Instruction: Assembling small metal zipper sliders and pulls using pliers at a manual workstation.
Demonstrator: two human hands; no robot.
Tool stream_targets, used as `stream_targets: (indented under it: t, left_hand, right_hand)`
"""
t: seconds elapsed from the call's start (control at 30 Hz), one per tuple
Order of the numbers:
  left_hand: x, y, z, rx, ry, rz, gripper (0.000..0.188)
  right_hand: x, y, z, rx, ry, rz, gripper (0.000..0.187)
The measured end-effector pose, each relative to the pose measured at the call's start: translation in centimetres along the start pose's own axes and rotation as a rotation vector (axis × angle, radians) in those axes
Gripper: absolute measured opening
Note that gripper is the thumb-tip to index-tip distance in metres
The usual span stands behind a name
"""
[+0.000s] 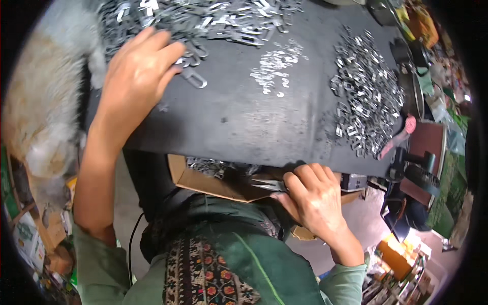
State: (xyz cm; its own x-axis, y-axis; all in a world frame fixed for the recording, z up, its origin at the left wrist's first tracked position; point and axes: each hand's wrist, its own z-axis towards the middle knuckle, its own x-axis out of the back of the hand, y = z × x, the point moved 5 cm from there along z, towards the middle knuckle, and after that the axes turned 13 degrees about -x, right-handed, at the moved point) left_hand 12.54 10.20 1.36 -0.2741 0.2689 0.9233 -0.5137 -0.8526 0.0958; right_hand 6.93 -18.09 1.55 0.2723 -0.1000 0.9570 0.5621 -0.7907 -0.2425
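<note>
My left hand [137,71] reaches over the near edge of a pile of flat, dark metal pull tabs [223,20] with looped ends. Its fingers are bent together, and one looped metal pull tab [194,78] shows at the thumb tip; the fingers hide how it is gripped. Below the table's front edge, my right hand [315,201] is closed around pliers [269,184], whose slim pointed jaws stand slightly apart and point left. The jaws are over an open cardboard box [213,187] at my lap, which holds more metal pieces.
A small scatter of shiny metal bits [277,63] lies mid-table. To the right is a large heap of small metal pieces [366,91], with a pink-handled tool [399,137] beside it. A furry animal [46,96] lies along the left edge. A small dark fan [422,178] stands at right.
</note>
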Motion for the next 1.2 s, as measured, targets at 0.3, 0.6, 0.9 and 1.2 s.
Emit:
stream_targets:
  t: [0.3,0.6,0.9,1.2]
  left_hand:
    - [-1.4,0.4,-0.4,0.079,0.141,0.158,0.023]
    - [-1.2,-1.6,-4.7,0.909,0.661,-1.309,0.047]
    - [-2.5,9.3,-5.2,0.978,0.207,-1.769,0.019]
    - [-4.8,13.8,-2.0,0.886,0.004,-1.926,0.027]
  right_hand:
    - [2.2,8.2,-1.0,-0.334,0.435,0.138,0.025]
    - [4.3,13.1,4.0,-0.514,0.455,-0.078,0.021]
    - [5.0,13.2,6.7,-0.399,0.225,-0.200,0.013]
    - [1.7,3.6,2.5,-0.364,-0.020,0.879,0.012]
